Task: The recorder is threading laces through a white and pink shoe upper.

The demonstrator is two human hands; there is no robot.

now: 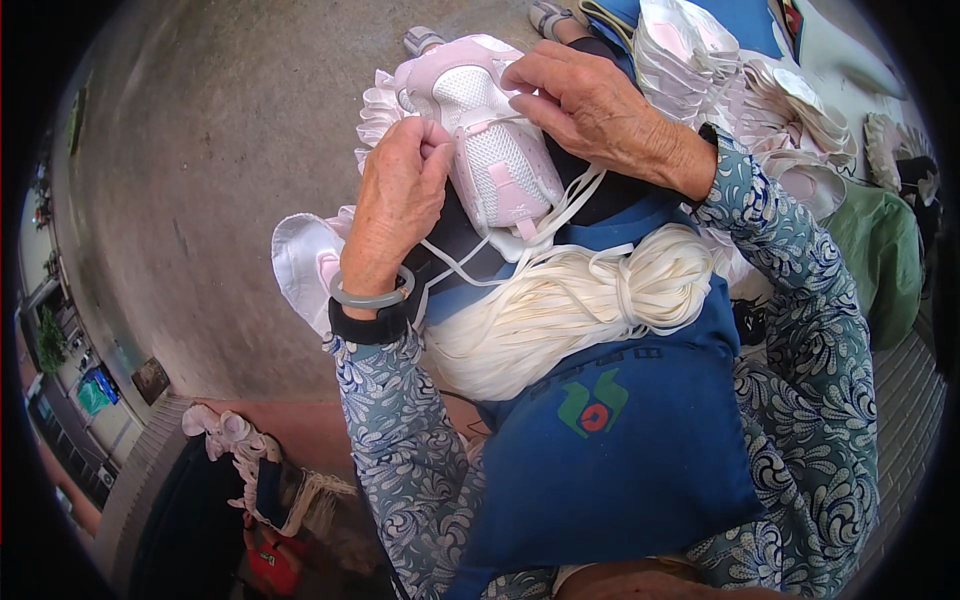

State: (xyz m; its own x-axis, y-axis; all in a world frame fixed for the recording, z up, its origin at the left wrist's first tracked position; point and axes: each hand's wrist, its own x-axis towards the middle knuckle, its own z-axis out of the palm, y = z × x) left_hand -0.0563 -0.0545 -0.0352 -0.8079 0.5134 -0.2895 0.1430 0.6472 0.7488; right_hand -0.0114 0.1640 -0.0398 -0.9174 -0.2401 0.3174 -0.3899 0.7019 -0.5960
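Observation:
A pink and white shoe upper (490,155) with mesh panels lies across my lap, its pink heel tab toward me. White shoelace (500,119) crosses its throat between my hands. At the upper's left edge, my left hand (403,180) is closed, thumb against curled fingers, on the lace; its fingertips are partly hidden. My right hand (600,110) is bent over the right side, thumb and forefinger pinching at the lace's other side. Loose lace ends trail down past the heel. Nearer me rests a thick tied bundle of cream laces (560,320) on my blue apron (620,440).
More pink and white shoe uppers (690,45) are stacked at the upper right, with a green sack (875,260) below them. Another upper (305,260) sits beside my left wrist. At lower left, further uppers (240,445) hang near a person in red (272,565). Concrete floor (220,180) extends leftward.

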